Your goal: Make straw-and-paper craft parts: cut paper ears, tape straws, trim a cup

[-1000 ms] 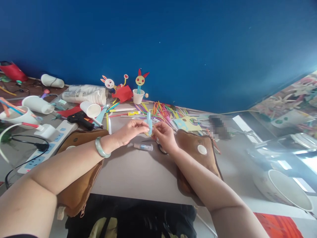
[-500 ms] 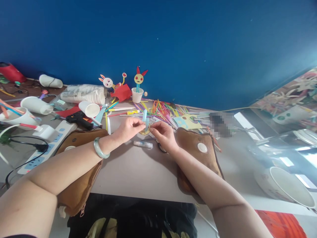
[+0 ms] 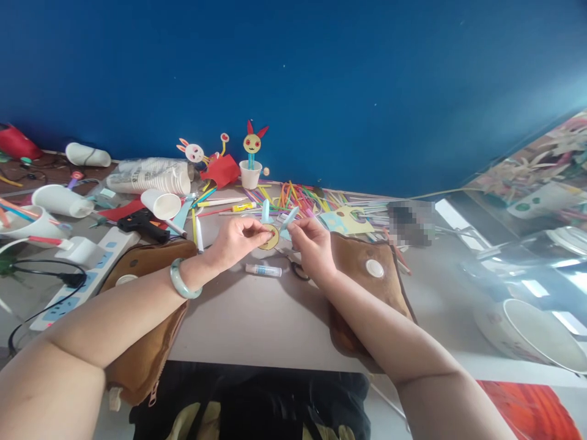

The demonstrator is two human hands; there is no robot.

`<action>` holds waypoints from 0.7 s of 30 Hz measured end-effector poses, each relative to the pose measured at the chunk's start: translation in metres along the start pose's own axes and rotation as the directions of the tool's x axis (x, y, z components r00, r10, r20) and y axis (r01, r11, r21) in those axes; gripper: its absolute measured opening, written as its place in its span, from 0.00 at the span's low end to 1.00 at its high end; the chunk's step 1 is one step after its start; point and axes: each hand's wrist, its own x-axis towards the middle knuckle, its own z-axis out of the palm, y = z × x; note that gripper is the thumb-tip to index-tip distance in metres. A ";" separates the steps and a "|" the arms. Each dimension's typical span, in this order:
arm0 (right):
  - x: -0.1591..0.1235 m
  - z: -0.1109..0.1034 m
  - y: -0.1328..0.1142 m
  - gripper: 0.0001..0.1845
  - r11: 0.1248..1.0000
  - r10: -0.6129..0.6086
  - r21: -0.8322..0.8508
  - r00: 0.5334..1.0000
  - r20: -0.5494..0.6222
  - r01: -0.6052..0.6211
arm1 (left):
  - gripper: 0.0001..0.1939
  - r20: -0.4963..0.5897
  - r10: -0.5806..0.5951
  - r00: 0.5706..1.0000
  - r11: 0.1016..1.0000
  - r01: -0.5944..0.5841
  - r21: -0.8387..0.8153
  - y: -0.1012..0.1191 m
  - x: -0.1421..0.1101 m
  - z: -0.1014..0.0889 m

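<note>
Print on the clear plastic tube with a bluish label (image 3: 263, 270), lying left to right just nearer than your hands, is too small to read. Your left hand (image 3: 241, 241) pinches the round yellow paper disc (image 3: 271, 239) between both hands; beyond its fingertips, an upright pale-blue paper strip (image 3: 266, 211) points up. Your right hand (image 3: 313, 244) pinches a slanting pale-blue paper strip (image 3: 290, 218), its long axis running from lower left to upper right.

Yellow disc (image 3: 271, 244) partly behind left fingers (image 3: 257, 239)
</note>
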 end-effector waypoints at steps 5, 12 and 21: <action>0.002 0.001 0.001 0.20 0.991 0.083 0.108 0.996 0.012 -0.084 | 0.10 -0.108 0.008 0.994 0.998 -0.014 -0.054 0.006 -0.003 0.003; -0.003 0.002 -0.002 0.21 0.993 0.066 0.091 0.997 0.046 -0.070 | 0.25 -0.009 -0.211 0.977 0.921 0.196 -0.336 0.006 -0.001 0.009; -0.006 0.005 -0.004 0.20 0.996 0.049 0.066 0.998 0.047 -0.052 | 0.13 0.079 -0.275 0.958 0.877 0.283 -0.388 0.005 -0.002 0.011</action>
